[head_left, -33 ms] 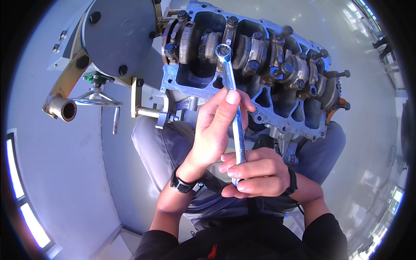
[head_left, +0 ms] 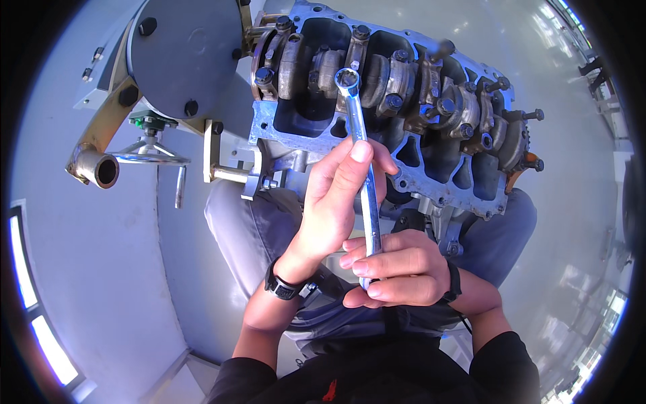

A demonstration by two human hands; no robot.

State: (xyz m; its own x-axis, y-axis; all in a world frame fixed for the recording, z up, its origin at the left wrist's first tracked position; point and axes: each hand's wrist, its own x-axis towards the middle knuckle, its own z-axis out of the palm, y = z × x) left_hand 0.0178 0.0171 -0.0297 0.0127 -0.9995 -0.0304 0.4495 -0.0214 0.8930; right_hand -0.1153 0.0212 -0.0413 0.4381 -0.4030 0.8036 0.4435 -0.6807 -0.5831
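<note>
Long polished steel ring spanner (head_left: 364, 176) held upright over lap, ring end against upturned grey engine block (head_left: 323, 128) near dark bearing-cap bolts (head_left: 392, 102). Left hand (head_left: 334, 202) clenched round mid-shaft, thumb pressed along it. Right hand (head_left: 397, 268) clenched round lower end. Ring appears beside bolt head, not seated; judged risk: slips off under pull, rounds head, knuckles strike rough rusty block flange (head_left: 431, 192).

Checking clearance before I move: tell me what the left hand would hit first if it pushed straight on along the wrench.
Probably the engine block rim near the crankshaft; the left hand points up along the wrench, though depth is unclear.
</note>
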